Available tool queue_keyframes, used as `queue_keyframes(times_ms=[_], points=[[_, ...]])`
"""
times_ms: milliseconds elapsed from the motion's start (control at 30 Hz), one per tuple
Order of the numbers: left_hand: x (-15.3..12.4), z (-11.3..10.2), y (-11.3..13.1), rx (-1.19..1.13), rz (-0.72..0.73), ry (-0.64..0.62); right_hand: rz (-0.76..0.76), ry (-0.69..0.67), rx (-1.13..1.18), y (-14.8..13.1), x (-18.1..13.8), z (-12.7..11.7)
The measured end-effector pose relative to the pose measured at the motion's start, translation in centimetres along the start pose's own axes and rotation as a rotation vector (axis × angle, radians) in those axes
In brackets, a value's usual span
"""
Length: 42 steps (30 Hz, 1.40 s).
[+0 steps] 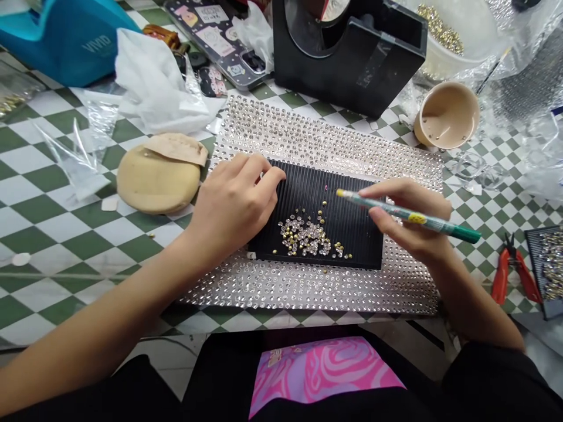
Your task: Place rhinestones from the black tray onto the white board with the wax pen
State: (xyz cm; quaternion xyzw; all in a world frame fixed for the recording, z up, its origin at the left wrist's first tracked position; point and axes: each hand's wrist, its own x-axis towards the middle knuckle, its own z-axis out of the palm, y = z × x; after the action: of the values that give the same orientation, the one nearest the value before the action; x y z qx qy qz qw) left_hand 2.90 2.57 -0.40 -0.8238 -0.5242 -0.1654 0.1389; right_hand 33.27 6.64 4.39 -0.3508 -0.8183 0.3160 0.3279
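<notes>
A black ribbed tray (338,246) lies on a sheet covered in rows of rhinestones (308,138). A heap of loose rhinestones (308,234) sits in the middle of the tray. My left hand (233,202) rests on the tray's left end, fingers curled over its far edge, gripping it. My right hand (404,220) is closed on a green picker pen (409,217), whose yellow tip hovers above the tray, just beyond the loose stones.
A round beige sponge pad (158,179) lies left of the sheet. Behind stand a black tape dispenser (352,53), a phone (220,38), crumpled white tissue (153,82) and a tipped beige cup (446,114). Red pliers (512,275) and another stone tray (549,269) lie right.
</notes>
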Motion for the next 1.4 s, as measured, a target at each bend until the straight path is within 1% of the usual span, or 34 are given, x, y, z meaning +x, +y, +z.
queue_keyframes(times_ms=[100, 167, 267, 367, 533, 700, 833, 933, 1100, 1167, 1300, 1400], points=[[0.1, -0.1, 0.1, 0.009, 0.008, 0.010, 0.034, -0.076, 0.067, -0.6, -0.3, 1.5], [0.1, -0.3, 0.2, 0.006, 0.008, 0.005, 0.055, -0.081, 0.095, -0.4, -0.3, 2.3], [0.2, -0.5, 0.3, -0.024, -0.012, -0.018, 0.074, -0.071, 0.098, -0.1, -0.2, 2.8], [0.2, -0.5, 0.4, 0.004, -0.011, -0.010, 0.045, -0.081, 0.079, 0.0, -0.2, 2.8], [0.3, -0.4, 0.3, 0.040, 0.032, 0.024, -0.003, -0.087, 0.040, 0.0, -0.3, 2.9], [0.4, -0.4, 0.4, 0.030, 0.031, 0.022, -0.037, -0.046, 0.076, 0.2, -0.6, 3.1], [0.5, -0.5, 0.6, 0.041, 0.046, 0.052, -0.062, -0.020, 0.112, 0.5, -0.7, 3.2], [0.6, -0.8, 0.5, 0.052, 0.053, 0.063, -0.081, -0.032, 0.095, 0.6, -0.7, 3.2], [0.5, -0.8, 0.2, 0.038, 0.054, 0.079, -0.160, -0.061, 0.020, 0.5, -0.5, 3.2], [0.5, -0.8, 0.2, 0.034, 0.053, 0.068, -0.174, -0.060, 0.008, 0.4, -0.5, 3.4], [0.4, -0.7, 0.1, 0.013, 0.040, 0.032, -0.139, -0.034, 0.058, 0.3, -0.8, 3.4], [0.4, -0.6, 0.1, -0.016, 0.041, 0.063, -0.055, 0.055, 0.094, 0.8, -0.9, 2.5]])
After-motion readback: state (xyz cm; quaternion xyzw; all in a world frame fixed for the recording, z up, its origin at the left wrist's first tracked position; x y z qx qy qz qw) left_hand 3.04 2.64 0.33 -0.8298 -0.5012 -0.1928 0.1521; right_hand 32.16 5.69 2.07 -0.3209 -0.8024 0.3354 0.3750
